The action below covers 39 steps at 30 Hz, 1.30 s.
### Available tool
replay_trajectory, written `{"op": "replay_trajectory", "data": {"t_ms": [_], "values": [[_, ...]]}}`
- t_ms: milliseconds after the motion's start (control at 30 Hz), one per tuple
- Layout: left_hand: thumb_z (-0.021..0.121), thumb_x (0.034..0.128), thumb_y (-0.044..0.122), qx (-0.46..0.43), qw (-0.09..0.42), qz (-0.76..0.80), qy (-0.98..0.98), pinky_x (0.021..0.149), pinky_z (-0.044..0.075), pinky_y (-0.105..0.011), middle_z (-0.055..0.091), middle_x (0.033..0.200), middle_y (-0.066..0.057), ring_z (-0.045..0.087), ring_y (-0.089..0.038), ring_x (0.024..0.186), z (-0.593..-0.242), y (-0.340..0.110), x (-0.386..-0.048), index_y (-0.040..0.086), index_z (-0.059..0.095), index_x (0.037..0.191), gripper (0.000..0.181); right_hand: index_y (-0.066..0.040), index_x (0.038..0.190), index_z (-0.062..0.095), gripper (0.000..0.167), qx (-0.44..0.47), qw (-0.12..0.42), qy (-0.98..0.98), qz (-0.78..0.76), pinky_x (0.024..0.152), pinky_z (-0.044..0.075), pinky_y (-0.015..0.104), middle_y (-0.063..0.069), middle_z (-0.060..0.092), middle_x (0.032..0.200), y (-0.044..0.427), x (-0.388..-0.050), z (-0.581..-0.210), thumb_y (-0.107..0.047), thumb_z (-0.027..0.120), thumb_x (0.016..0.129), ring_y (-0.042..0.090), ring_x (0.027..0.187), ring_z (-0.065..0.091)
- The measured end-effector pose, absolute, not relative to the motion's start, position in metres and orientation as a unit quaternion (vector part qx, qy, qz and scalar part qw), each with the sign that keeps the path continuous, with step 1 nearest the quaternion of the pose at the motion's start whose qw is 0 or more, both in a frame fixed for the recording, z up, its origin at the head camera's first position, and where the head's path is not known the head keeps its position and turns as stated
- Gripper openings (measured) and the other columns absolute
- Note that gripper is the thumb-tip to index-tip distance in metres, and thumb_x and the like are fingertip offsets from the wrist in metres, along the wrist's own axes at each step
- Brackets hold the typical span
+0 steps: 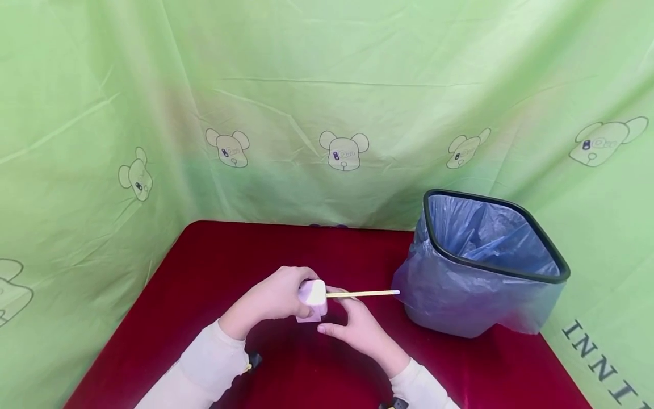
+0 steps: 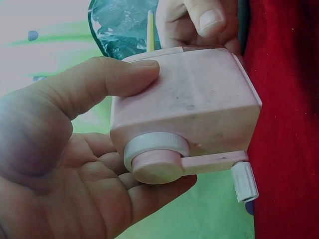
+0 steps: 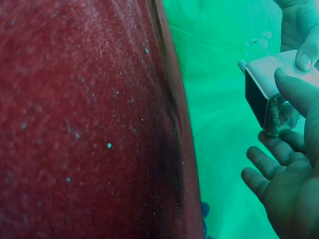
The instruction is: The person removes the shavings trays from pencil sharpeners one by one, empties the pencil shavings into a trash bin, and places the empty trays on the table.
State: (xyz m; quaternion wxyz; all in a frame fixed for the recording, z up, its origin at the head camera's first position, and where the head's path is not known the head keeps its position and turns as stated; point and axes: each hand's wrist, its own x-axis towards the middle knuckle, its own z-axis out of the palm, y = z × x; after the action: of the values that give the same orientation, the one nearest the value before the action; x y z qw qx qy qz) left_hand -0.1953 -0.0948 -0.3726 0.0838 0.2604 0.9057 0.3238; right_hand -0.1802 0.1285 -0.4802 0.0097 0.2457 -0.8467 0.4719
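A pink and white crank sharpener (image 1: 313,300) is held above the red table, gripped by my left hand (image 1: 273,295). In the left wrist view the thumb of my left hand (image 2: 75,149) lies on top of the sharpener (image 2: 189,99), its fingers beneath; the crank handle (image 2: 244,181) points at the camera side. A yellow pencil (image 1: 363,293) sticks out of it to the right. My right hand (image 1: 363,329) is beside the sharpener with fingers relaxed. In the right wrist view my right hand (image 3: 294,184) is spread near the sharpener's dark end (image 3: 256,99); whether it touches cannot be told.
A bin (image 1: 480,295) lined with a translucent bluish bag, with a black rim, stands at the right of the red table (image 1: 230,250). Green curtain (image 1: 286,68) with bear-head prints hangs behind and on both sides.
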Motion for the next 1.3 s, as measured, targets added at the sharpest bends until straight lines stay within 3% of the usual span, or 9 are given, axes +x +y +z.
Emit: {"op": "replay_trajectory", "data": {"t_ms": [367,633,1300], "values": [[0.085,0.0703,0.006,0.265,0.093,0.317,0.906,0.068,0.053,-0.03,0.067,0.097,0.002,0.06,-0.014,0.077,-0.373,-0.092,-0.195,0.006,0.067,0.118,0.051,-0.017,0.142,0.058,0.067,0.233,0.022,-0.833,0.502,0.112,0.042,0.052,-0.006,0.062,0.14,0.126,-0.18,-0.479,-0.028,0.087,0.082,0.019,0.135,0.055],[0.086,0.0711,0.005,0.272,0.096,0.303,0.908,0.068,0.052,-0.03,0.068,0.097,0.002,0.06,-0.014,0.077,-0.37,-0.089,-0.192,0.006,0.068,0.117,0.049,-0.02,0.139,0.061,0.064,0.221,0.026,-0.839,0.496,0.11,0.045,0.044,-0.011,0.063,0.137,0.127,-0.178,-0.48,-0.029,0.088,0.081,0.016,0.131,0.057],[0.09,0.0713,0.009,0.275,0.091,0.29,0.912,0.069,0.053,-0.032,0.069,0.094,0.003,0.06,-0.013,0.077,-0.363,-0.089,-0.189,0.006,0.071,0.113,0.045,-0.019,0.135,0.063,0.059,0.235,0.034,-0.82,0.521,0.11,0.041,0.058,-0.008,0.065,0.132,0.128,-0.174,-0.477,-0.023,0.087,0.082,0.021,0.13,0.057]]}}
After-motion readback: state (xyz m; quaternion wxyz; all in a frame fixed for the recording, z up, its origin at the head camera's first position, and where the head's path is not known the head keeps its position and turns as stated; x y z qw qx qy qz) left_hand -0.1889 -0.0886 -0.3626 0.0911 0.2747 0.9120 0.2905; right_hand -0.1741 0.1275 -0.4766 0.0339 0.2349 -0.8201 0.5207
